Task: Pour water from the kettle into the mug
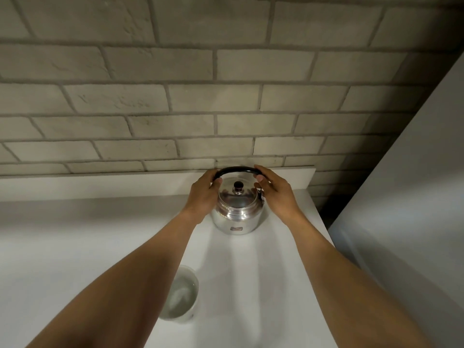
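Observation:
A shiny steel kettle (236,212) with a black arched handle and a dark lid knob stands upright on the white counter near the back wall. My left hand (203,194) grips the left end of the handle. My right hand (272,189) grips the right end. A white mug (182,295) with water in it stands on the counter nearer to me, partly hidden by my left forearm.
The white counter (75,247) ends at its right edge (324,229), beside a tall grey panel (401,209). A grey brick wall (200,96) with a low white ledge rises just behind the kettle.

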Demonstrator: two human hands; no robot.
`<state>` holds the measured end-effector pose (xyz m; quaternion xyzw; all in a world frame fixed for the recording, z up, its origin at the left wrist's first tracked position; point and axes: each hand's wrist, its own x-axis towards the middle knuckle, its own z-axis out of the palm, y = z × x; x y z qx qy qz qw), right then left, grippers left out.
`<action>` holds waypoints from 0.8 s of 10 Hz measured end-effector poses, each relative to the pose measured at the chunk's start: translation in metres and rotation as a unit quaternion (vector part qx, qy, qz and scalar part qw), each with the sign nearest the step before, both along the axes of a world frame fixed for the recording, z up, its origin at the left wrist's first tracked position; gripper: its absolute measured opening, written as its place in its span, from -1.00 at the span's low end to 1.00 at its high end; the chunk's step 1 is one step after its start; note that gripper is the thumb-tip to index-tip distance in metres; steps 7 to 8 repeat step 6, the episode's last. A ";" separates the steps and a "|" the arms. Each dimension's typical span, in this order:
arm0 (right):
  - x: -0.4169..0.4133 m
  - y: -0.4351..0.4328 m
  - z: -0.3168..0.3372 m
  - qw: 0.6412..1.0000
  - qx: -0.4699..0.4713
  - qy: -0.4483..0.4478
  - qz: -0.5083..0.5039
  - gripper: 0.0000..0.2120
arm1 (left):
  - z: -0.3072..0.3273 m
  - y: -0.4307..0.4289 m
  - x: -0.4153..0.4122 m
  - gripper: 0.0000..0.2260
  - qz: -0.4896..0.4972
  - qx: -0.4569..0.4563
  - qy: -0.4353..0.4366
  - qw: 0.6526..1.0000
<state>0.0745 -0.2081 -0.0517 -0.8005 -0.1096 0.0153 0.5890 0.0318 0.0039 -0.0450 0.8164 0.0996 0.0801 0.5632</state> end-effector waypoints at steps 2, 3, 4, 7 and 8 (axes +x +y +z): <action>-0.002 0.006 -0.008 1.000 -0.007 0.005 -0.003 -0.61 | -0.009 0.005 0.005 -0.78 0.002 -0.015 0.017 1.000; -0.003 0.006 -0.004 1.000 -0.019 0.015 0.001 -0.59 | -0.010 0.008 0.005 -0.73 -0.003 -0.033 0.030 0.999; -0.011 0.003 0.000 0.998 -0.041 0.036 -0.014 -0.52 | -0.002 0.011 -0.003 -0.54 -0.023 -0.014 0.049 0.998; -0.037 -0.015 0.010 0.997 -0.036 -0.001 -0.061 -0.48 | 0.024 0.005 -0.019 -0.40 -0.017 0.126 -0.047 0.991; -0.037 -0.015 0.010 0.997 -0.036 -0.001 -0.061 -0.48 | 0.024 0.005 -0.019 -0.40 -0.017 0.126 -0.047 0.991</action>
